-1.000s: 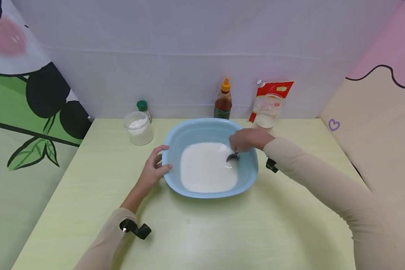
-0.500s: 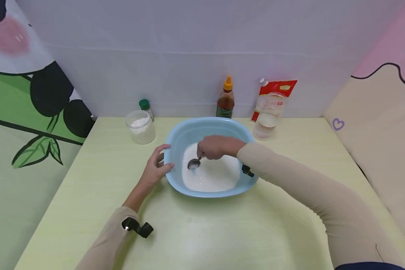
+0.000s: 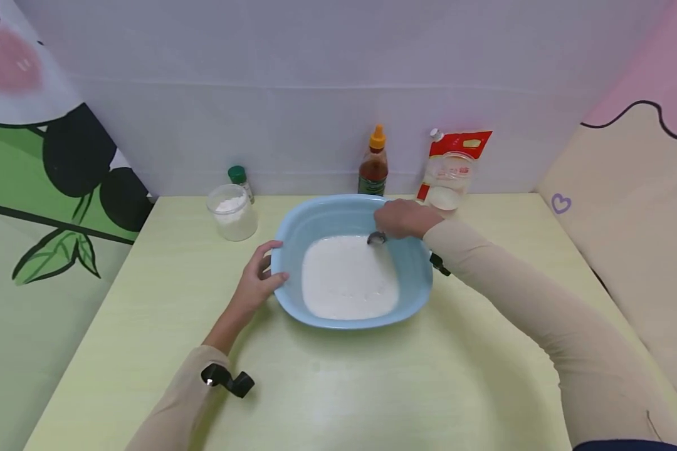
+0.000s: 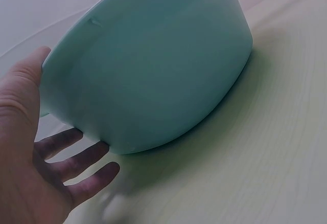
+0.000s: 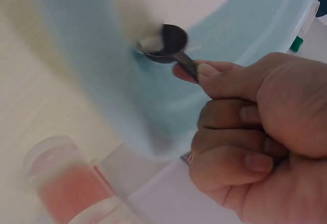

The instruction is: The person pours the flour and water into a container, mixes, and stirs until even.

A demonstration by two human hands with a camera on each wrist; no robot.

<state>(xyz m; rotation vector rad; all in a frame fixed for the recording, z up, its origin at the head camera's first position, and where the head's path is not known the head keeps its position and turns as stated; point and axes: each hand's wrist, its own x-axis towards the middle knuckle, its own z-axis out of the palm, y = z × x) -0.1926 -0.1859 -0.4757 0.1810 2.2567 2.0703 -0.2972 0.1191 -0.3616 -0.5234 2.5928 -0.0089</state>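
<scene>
A light blue basin stands on the table and holds a pool of white liquid. My left hand grips the basin's left rim; in the left wrist view its thumb is at the rim and its other fingers lie along the outer wall. Over the basin's right back part, my right hand holds a metal spoon by its handle. In the right wrist view the spoon's bowl faces the basin, thumb and forefinger pinch the handle, and the other fingers are curled.
Behind the basin stands a brown sauce bottle with an orange cap. A clear container and a red and white pouch are at the back right. At the back left are a jar of white powder and a green-capped shaker.
My right hand swept the spoon left across the white liquid, then back right and toward the far side of the basin. My left hand stays on the rim.
</scene>
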